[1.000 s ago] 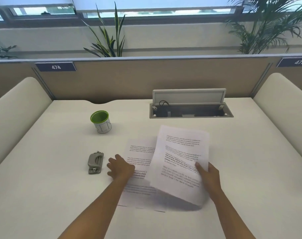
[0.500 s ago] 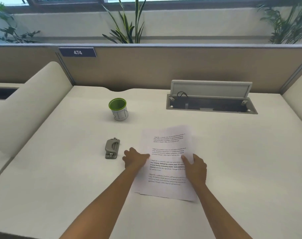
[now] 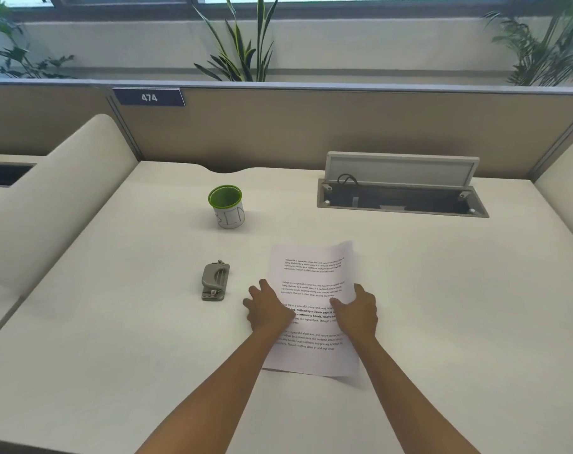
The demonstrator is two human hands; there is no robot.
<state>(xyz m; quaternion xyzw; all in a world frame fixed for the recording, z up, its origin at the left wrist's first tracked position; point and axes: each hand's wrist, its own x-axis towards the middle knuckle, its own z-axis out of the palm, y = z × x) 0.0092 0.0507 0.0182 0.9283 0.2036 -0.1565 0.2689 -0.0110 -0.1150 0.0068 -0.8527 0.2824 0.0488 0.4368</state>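
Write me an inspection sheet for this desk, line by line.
Surface: pale desk, no spills seen.
Job's things: printed sheets stacked flat; grey hole punch to their left, apart.
Clutter: green-rimmed cup behind the punch.
Hands: left hand rests on the sheets' left edge, fingers relaxed; right hand at the right edge, thumb on top, grip unclear.
Cables: one black cable in the open cable tray.
Surroundings: partition labelled 474, plants behind.

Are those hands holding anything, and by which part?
The printed sheets: the right hand pinches their right edge, the left hand presses flat on their left edge.
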